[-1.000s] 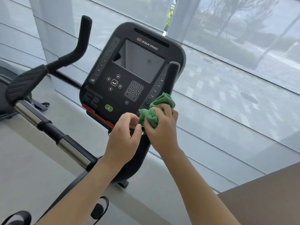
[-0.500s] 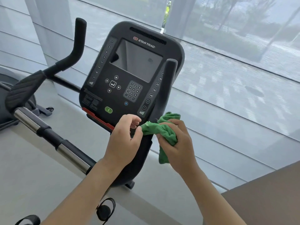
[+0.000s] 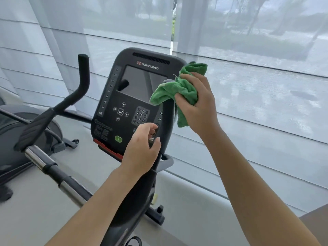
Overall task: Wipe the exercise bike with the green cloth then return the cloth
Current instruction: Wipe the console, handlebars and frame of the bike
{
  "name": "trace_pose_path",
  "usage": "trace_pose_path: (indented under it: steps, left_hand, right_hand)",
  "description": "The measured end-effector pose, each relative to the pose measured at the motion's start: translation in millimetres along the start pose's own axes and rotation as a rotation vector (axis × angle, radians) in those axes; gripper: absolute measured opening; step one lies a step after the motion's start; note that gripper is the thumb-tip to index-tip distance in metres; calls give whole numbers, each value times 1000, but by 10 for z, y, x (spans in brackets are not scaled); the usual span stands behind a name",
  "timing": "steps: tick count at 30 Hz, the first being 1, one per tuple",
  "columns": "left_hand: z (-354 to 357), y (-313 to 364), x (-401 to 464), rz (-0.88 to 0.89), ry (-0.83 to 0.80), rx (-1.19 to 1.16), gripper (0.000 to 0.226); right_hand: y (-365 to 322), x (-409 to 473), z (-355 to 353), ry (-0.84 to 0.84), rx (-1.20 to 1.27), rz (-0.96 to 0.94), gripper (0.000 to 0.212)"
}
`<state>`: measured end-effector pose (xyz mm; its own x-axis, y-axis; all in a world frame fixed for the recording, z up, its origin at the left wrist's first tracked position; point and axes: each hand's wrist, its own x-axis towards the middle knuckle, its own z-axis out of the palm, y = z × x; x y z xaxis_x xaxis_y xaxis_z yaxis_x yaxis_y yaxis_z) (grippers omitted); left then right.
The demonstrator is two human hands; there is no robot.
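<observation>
- A black upright handlebar [image 3: 83,75] was seen at the left of the exercise bike [image 3: 136,96].
- The left hand [image 3: 142,150] was held loosely curled before the console's lower right corner, with nothing gripped.
- The green cloth [image 3: 179,89] was bunched in the right hand [image 3: 198,103], whose grip was closed round it, against the console's upper right edge.

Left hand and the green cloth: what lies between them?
In the head view, the bike's upright right handlebar and console keypad edge separate the left hand from the green cloth.
</observation>
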<state>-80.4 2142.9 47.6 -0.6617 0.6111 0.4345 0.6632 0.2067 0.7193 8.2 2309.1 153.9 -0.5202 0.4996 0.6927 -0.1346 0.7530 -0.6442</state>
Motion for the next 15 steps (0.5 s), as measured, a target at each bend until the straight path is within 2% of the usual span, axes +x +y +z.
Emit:
trace_pose_path:
  steps: [3,5,9,15]
  left_hand:
    - [71,-44,-65,-56,64,-32,49]
    - [72,-74,-68,-38,126,-1,53]
    - [75,-50,-71,23,164,103,58]
    - [86,-50,-63,32,203,170,58]
  right_hand:
    - [30,223,237,-104,48,75,64]
    - [56,250,421,-103,92,106,67]
    - [181,199,621,37,90,83,53]
    - [321,124,661,58,146,49,47]
